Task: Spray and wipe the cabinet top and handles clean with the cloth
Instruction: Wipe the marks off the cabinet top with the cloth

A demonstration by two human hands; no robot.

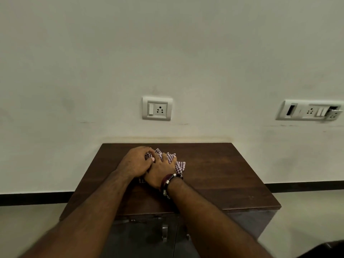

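Both hands bear on the checked cloth: my right hand flat over it, left hand curled pinching its edge, on the cabinet top. I should sweep evenly toward myself.

Place: plain indoor room, home or office; cannot tell which.
Wall: painted off-white, scuffed, with a dirty line just above the cabinet's back edge.
Fittings: single switch-and-socket plate above the cabinet; a wider socket panel to the right, one module hanging loose from it.
Skirting: dark band along the wall's foot.
Floor: pale, smooth.
Furniture: low dark wood-laminate cabinet against the wall, metal handle on its door.
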